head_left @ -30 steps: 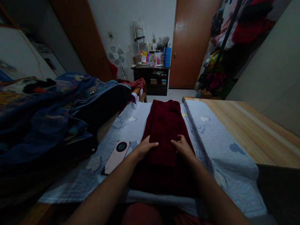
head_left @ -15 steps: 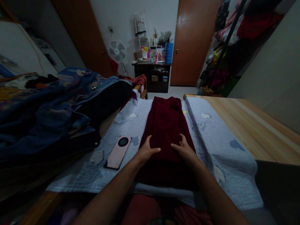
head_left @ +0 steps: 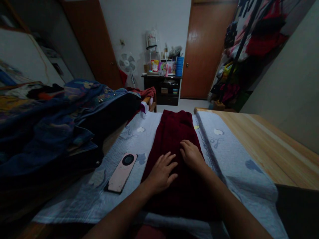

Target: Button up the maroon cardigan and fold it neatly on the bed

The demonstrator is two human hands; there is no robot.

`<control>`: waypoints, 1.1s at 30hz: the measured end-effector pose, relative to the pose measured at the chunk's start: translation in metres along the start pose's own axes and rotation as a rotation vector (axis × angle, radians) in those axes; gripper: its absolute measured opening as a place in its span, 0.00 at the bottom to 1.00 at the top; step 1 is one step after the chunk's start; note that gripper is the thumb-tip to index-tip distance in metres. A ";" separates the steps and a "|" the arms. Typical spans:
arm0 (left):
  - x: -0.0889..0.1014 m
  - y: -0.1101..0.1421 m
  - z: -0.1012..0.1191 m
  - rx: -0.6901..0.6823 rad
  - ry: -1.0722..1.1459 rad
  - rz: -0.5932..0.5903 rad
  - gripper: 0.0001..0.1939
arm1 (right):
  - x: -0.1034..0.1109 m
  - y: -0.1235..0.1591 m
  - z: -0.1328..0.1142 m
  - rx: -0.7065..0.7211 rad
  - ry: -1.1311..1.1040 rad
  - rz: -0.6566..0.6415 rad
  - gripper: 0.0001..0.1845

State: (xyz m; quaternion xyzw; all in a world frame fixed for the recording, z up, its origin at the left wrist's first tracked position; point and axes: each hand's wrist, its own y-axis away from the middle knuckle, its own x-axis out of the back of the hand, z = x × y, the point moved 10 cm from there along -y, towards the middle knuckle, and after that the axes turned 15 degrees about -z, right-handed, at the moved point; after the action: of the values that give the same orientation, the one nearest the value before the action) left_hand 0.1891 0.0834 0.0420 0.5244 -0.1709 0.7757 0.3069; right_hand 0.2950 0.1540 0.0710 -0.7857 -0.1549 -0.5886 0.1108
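Observation:
A folded dark red garment (head_left: pixel 174 132) lies lengthwise on a light blue patterned cloth (head_left: pixel 211 132); its exact kind cannot be told. My left hand (head_left: pixel 163 172) rests flat on its left part with the fingers spread. On its right part lies my right hand (head_left: pixel 191 154), palm down, the fingers loosely stretched and slightly bent. Neither hand grips the fabric. To the left of my left hand, a pink phone (head_left: pixel 121 174) with a round black camera ring lies face down on the cloth.
A heap of clothes with a denim jacket (head_left: pixel 62 116) fills the left side. Bare wooden boards (head_left: pixel 261 132) extend on the right. Farther back stand a fan (head_left: pixel 127 63), a dark cabinet (head_left: pixel 159 91) and a door (head_left: pixel 204 49). Hanging clothes (head_left: pixel 264 43) are at upper right.
My hands have turned from thumbs-inward at the garment's sides to lying flatter on top of it. The left hand has moved inward. The whole view has tilted up slightly.

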 end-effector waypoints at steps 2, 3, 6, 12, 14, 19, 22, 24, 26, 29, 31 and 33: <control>-0.011 -0.005 0.008 -0.070 -0.006 -0.094 0.26 | -0.004 -0.027 -0.007 0.058 0.025 -0.001 0.24; -0.016 -0.006 0.009 -0.089 0.002 -0.131 0.27 | -0.008 -0.040 -0.008 0.067 0.035 -0.013 0.26; -0.028 -0.009 0.009 -0.121 0.040 -0.203 0.30 | -0.023 -0.072 -0.008 0.081 0.074 -0.050 0.30; -0.040 -0.010 0.006 -0.136 0.105 -0.278 0.30 | -0.054 -0.094 0.010 0.040 0.112 -0.099 0.31; -0.040 -0.009 0.006 -0.133 0.126 -0.301 0.30 | -0.057 -0.094 0.013 0.035 0.114 -0.092 0.31; -0.025 -0.013 0.007 -0.153 0.216 -0.355 0.31 | -0.040 -0.101 0.009 0.057 0.143 -0.071 0.25; 0.001 -0.028 -0.004 -0.157 0.287 -0.256 0.16 | -0.022 -0.117 0.006 0.087 0.131 -0.054 0.16; 0.021 -0.041 -0.022 -0.077 0.259 -0.106 0.07 | -0.012 -0.131 0.004 0.115 0.106 -0.027 0.17; 0.032 -0.051 -0.033 -0.013 0.158 -0.004 0.08 | -0.007 -0.147 0.001 0.142 0.092 0.002 0.19; 0.021 -0.060 -0.032 -0.013 0.012 -0.016 0.14 | -0.012 -0.174 0.000 0.116 0.119 -0.029 0.24; 0.009 -0.061 -0.029 -0.022 -0.024 -0.023 0.17 | -0.019 -0.190 0.003 0.050 0.144 -0.093 0.23; 0.001 -0.057 -0.026 -0.048 -0.009 -0.002 0.19 | -0.026 -0.200 0.007 -0.009 0.153 -0.140 0.20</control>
State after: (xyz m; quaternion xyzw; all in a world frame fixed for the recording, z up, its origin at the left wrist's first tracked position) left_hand 0.2076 0.1423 0.0296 0.5202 -0.1905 0.7688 0.3194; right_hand 0.2195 0.3391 0.0424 -0.7263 -0.1978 -0.6538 0.0771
